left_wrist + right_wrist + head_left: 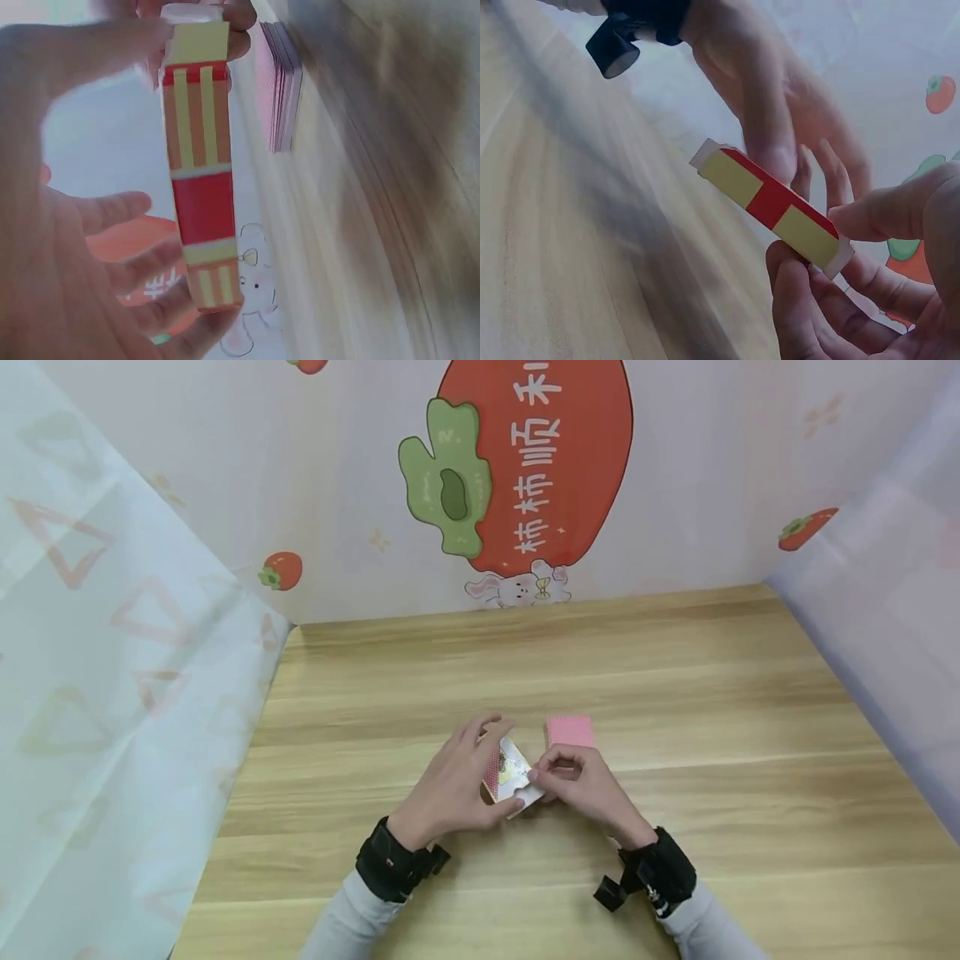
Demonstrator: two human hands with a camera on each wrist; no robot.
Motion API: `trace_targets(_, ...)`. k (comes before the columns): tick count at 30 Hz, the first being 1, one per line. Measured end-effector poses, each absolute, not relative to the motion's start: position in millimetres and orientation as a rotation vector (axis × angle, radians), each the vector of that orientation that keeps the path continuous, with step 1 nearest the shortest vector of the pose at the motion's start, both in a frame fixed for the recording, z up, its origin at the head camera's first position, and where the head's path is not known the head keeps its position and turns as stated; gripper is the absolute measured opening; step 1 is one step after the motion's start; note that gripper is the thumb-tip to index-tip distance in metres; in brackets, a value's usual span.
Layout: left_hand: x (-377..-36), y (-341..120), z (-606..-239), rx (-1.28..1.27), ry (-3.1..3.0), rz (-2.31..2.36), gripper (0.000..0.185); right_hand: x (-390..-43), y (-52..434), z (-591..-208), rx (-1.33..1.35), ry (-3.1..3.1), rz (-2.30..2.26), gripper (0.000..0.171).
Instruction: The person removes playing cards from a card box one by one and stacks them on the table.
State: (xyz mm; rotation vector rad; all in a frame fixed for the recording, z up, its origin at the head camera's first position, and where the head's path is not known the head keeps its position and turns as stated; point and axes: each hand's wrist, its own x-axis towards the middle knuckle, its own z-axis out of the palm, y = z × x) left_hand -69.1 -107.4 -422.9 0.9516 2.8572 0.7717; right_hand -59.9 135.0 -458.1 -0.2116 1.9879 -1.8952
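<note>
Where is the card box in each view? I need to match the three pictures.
Head: card box just below centre, between left hand and right hand.
Left wrist: box upright at centre, striped edge facing the camera.
Right wrist: box slanting across the centre, end pinched by right-hand fingers.
Shared landmark: pink card stack, right of the box; not in the right wrist view.

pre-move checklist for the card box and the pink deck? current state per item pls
1. Left hand grips the card box: ok.
2. Right hand pinches the box's end: ok.
3. Box lifted off the wooden table: ok.
4. Pink deck lies squared on the table, apart from both hands: ok.
5. Box flap open or closed: cannot tell.
6. Box empty or holding cards: cannot tell.
</note>
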Motion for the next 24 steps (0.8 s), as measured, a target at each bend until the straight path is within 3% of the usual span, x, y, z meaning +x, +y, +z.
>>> trace_targets(14,-113.3,-110.2,-439.1,0.966,2.699,0.678,0.089,-65.8,141.3,-454.9,-0.132,2.331,-1.907,0.014)
trace_targets(24,-124.7,-120.0,-448.6,0.998,2.673,0.662,0.09,-71.7,149.7,-452.5,-0.172,2.451,-1.827,0.013)
